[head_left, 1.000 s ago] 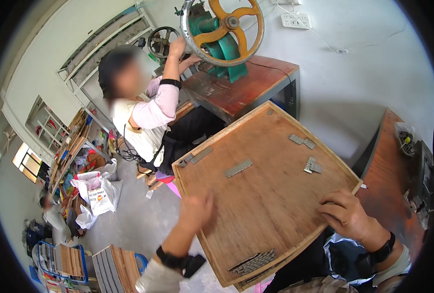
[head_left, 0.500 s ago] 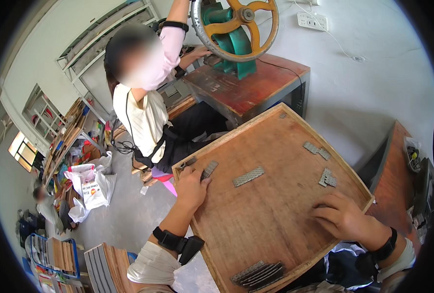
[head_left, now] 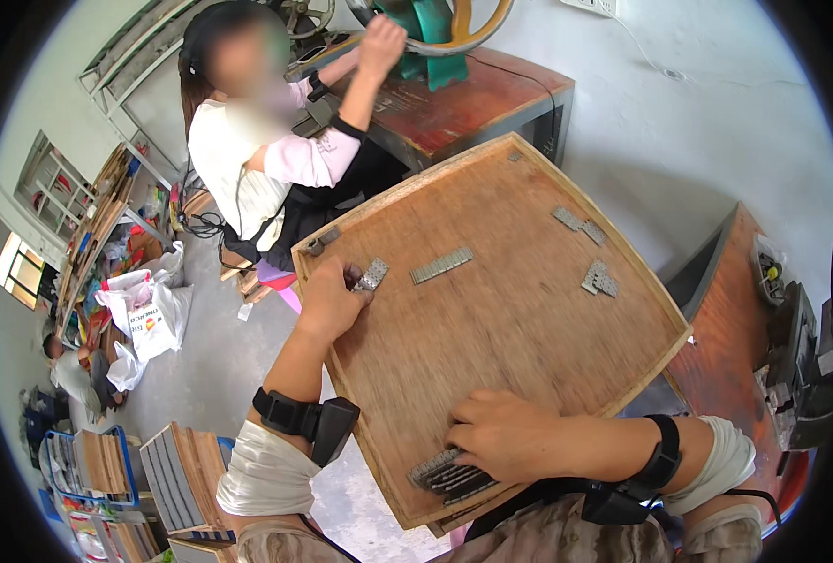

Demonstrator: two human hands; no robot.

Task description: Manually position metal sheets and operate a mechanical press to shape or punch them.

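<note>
A shallow wooden tray [head_left: 520, 361] with a raised rim lies before me, holding small grey metal strips with a patterned face. At its left side my left hand [head_left: 330, 296] is closed, thumb and fingers at a short metal strip [head_left: 373, 274]. My right hand [head_left: 506, 436] is at the near edge, fingers bent and a little apart. Its fingertips reach the far end of a fanned stack of metal strips [head_left: 449, 477], partly covering it. Another metal strip [head_left: 442, 266] lies alone near the middle. Several short pieces [head_left: 599, 279] lie towards the right rim.
Beyond the tray a co-worker [head_left: 266, 169] sits at a red-topped bench [head_left: 435, 108], one hand by the wheel of a green press [head_left: 426, 42]. White sacks [head_left: 154, 319] stand on the floor at left. A reddish wooden surface [head_left: 717, 310] is at right.
My right hand has moved left and nearer, from the tray's right side to the strip stack. My left hand stays by its strip. The co-worker's raised arm has come down.
</note>
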